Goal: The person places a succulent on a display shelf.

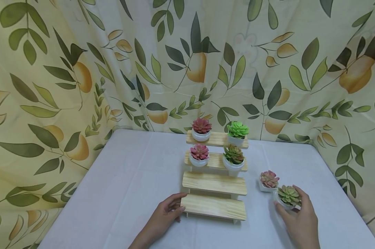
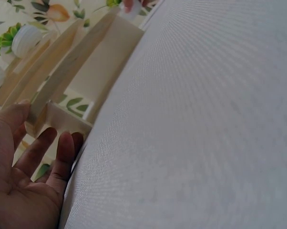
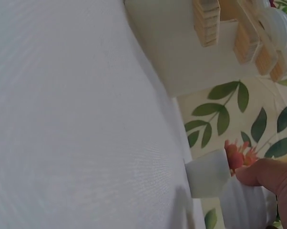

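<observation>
A wooden stepped plant stand point(image 1: 213, 206) with pale legs stands on the white cloth. My left hand point(image 1: 166, 212) grips the left end of its lowest step; in the left wrist view the thumb lies at the board's end and the fingers curl beside the leg. To the right of the stand, my right hand point(image 1: 302, 214) holds a green succulent in a round white pot point(image 1: 287, 199) between thumb and fingers. Just beside that pot is a pink succulent in a square white pot point(image 1: 268, 181). In the right wrist view the held white pot point(image 3: 246, 205) shows its ribbed side.
On the top step sit a dark red succulent point(image 1: 201, 128) and a bright green one point(image 1: 238, 131). The second step bears a pink succulent point(image 1: 199, 154) and a brownish-green one point(image 1: 234, 157). A leaf-and-fruit patterned curtain point(image 1: 119, 69) hangs behind the white-covered table point(image 1: 128, 180).
</observation>
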The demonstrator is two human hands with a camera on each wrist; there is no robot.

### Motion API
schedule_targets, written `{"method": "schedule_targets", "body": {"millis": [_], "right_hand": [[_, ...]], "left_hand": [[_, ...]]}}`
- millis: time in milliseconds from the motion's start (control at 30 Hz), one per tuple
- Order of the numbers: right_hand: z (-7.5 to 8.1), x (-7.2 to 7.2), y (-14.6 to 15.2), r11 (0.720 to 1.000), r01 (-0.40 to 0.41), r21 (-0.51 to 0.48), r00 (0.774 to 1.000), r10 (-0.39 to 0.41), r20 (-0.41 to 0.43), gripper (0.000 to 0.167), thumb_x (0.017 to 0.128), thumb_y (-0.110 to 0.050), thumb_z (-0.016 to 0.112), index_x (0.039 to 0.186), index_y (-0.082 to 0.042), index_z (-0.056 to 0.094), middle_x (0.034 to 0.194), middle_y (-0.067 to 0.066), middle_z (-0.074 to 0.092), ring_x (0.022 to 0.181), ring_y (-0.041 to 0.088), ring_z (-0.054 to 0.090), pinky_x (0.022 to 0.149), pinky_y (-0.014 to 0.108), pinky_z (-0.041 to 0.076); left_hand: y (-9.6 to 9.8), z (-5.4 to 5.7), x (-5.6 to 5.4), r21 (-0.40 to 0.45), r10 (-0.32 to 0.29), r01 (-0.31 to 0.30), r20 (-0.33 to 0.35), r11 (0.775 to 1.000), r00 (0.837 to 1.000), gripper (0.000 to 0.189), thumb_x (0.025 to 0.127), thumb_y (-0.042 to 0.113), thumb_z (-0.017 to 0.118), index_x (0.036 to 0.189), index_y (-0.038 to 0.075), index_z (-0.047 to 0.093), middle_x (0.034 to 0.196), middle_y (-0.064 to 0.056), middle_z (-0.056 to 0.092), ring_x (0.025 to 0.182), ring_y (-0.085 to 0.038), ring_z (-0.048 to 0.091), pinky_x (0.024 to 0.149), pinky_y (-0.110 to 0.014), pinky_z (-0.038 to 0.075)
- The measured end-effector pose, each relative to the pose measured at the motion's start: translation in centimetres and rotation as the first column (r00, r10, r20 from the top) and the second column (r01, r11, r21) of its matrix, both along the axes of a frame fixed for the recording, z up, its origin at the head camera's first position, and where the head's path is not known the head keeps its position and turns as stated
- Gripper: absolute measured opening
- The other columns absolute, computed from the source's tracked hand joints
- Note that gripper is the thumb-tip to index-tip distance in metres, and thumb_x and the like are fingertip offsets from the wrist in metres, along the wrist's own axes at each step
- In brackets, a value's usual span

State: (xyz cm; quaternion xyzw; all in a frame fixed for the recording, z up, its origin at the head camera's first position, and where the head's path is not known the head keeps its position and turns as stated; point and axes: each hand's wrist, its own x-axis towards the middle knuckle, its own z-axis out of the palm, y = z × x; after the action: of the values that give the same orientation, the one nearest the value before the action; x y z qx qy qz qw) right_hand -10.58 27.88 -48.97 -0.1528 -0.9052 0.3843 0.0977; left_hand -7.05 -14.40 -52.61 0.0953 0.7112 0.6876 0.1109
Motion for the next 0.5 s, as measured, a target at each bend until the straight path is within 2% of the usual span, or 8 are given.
{"method": "schedule_targets", "body": {"millis": [133,500], "right_hand": [[0.33,0.12,0.02,1.000,0.010,-0.001,1.000,-0.011,-0.024,0.094,0.089,-0.016,0.083,0.161,-0.002,0.025,0.156,0.033,0.034,0.143,0.050,0.033,0.105,0.067,0.039],[0.73,0.36,-0.08,1.000,0.012,0.014,0.997,-0.010,-0.076,0.095,0.087,-0.014,0.084,0.161,-0.001,0.025,0.155,0.032,0.035,0.142,0.050,0.036,0.101,0.067,0.043]], "left_hand": [[0.05,0.04,0.05,-0.001,0.002,-0.002,0.000,1.000,1.000,0.047,0.103,0.024,0.067,0.148,0.018,0.055,0.116,-0.006,0.069,0.093,-0.024,0.063,0.073,-0.034,0.060],[0.13,0.25,0.14,-0.001,0.014,-0.014,0.006,1.000,1.000,0.047,0.103,0.023,0.067,0.148,0.018,0.056,0.122,-0.005,0.069,0.093,-0.025,0.063,0.072,-0.033,0.059]]}}
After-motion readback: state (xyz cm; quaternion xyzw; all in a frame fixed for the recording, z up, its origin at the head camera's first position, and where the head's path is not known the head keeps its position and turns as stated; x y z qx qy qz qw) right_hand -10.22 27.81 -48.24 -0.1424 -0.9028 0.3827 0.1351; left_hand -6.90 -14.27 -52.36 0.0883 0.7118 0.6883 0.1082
